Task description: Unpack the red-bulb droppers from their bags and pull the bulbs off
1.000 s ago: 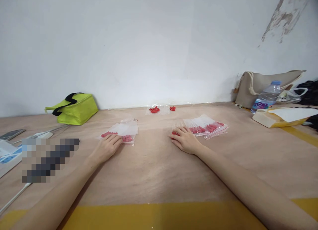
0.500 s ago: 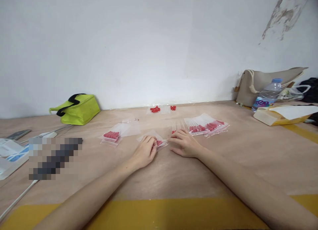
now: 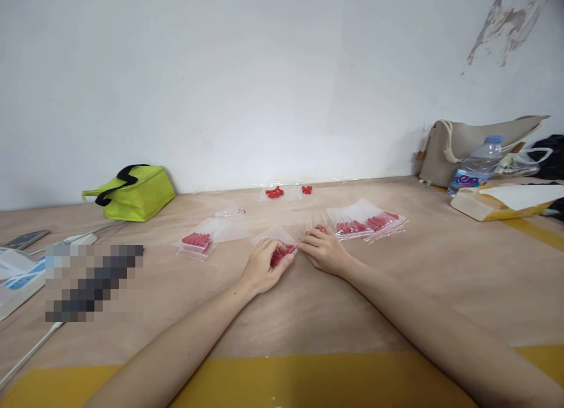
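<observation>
Nearest first, I list from my remote station: left hand (image 3: 265, 268), fingers and thumb bent round one small clear bag (image 3: 283, 254) of red pieces, grasping it, its pale upper part lying beyond the knuckles. Right hand (image 3: 325, 252), fingers curled and lowered just beside that bag's right corner, some red showing around them; whether they grip anything I cannot tell. Next outward, to the right of the right hand: one fanned row of clear bags (image 3: 368, 221), red pieces at their near ends, pale parts pointing toward the wall. To the left, well apart from the left hand: one stack of bags (image 3: 196, 240), likewise red-filled, pale sheets overlapping beside it. Far edge, against the wall (image 3: 264, 90): two small clusters of red pieces (image 3: 275, 192) on clear plastic. Left periphery: one lime-green bag (image 3: 143, 195) with black handle; one phone (image 3: 27, 239); one white power strip (image 3: 20, 287); one pixelated patch. Right periphery: one grey-beige bag (image 3: 440, 152); one blue-capped bottle (image 3: 473, 168), leaning in my view; one open yellow-and-white packet (image 3: 478, 205). Underneath: brown table covering (image 3: 282, 325), yellow tape (image 3: 247, 375) along its near edge.
</observation>
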### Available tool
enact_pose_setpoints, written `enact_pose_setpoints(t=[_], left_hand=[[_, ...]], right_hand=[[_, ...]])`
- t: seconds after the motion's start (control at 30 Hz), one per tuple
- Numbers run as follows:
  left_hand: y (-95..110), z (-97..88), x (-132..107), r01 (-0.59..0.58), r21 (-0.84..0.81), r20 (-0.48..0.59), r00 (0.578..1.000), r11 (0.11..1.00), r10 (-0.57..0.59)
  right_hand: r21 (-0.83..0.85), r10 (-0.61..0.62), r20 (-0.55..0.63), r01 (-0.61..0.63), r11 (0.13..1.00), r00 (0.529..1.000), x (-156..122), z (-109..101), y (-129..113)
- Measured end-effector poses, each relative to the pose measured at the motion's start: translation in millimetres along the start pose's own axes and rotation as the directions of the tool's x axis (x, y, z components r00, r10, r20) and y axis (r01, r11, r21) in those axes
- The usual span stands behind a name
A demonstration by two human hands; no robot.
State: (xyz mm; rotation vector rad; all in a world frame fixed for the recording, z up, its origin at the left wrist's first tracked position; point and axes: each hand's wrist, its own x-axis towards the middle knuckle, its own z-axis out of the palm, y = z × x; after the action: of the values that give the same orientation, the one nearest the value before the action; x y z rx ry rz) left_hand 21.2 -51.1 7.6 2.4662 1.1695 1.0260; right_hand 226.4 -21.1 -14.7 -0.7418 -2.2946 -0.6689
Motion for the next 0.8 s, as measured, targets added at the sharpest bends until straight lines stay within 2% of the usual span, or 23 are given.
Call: enact_pose_setpoints(t=[0.2, 0.4, 0.53, 0.8], left_hand=[[1.6, 8.2, -0.9, -0.081, 0.018, -0.025, 0.996, 0.997, 0.081], [-9.2, 12.7, 2.6, 0.049, -0.128, -0.035, 0.998, 0.991, -0.053], [-16.1, 13.9, 3.7, 0.119, -0.209, -0.044, 0.990, 0.971, -0.131], [-16.0, 13.1, 1.6, 0.147, -0.308, -0.033, 0.986, 0.940, -0.165]], right_hand=[[-0.002, 0.032, 0.027, -0.032, 0.999, 0.999, 0.9, -2.1, -2.8], [0.052, 0.052, -0.001, -0.052, 0.997, 0.999, 3.3, -5.0, -3.5], [0.054, 0.017, -0.015, -0.016, 0.998, 1.000, 4.3, -5.3, -3.9], [0.060, 0.001, -0.022, 0.000, 0.998, 1.000, 8.1, -3.6, -5.8]])
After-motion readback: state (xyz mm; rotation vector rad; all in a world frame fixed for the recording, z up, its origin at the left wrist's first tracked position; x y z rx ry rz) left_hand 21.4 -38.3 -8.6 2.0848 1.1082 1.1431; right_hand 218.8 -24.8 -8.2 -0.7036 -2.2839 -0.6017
